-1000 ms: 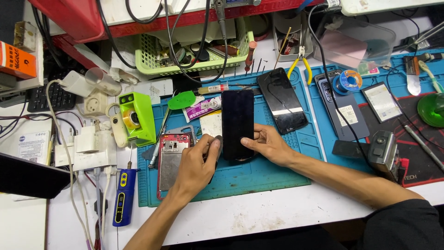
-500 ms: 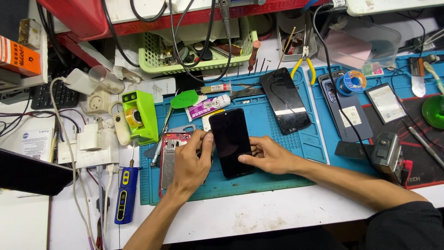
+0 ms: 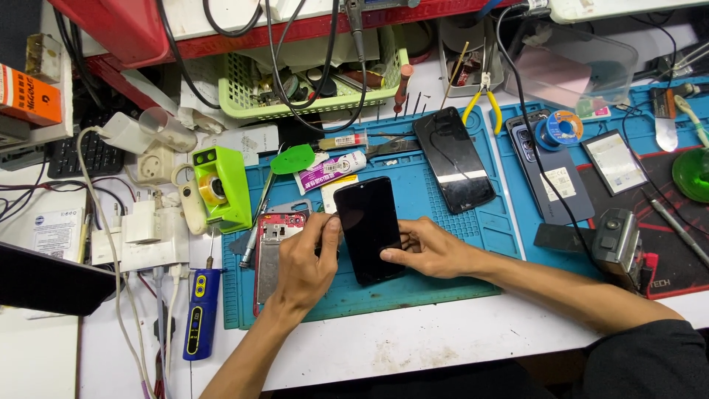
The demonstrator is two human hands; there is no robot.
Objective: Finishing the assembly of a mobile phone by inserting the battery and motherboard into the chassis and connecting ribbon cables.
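On the counter [image 3: 443, 347], a blue mat [image 3: 443, 244] carried the black phone [image 3: 368, 229], long axis running away from the person. Left hand [image 3: 306, 266] fingers pinched its left edge; right hand [image 3: 428, 250] fingers pressed its right side.

**One head-worn view, looking steeply down**

The single camera sat on the person's head, facing down and forward over the blue work mat [image 3: 443, 222]. It stood fairly near, taking in both forearms and the cluttered bench up to the green basket [image 3: 244, 103].
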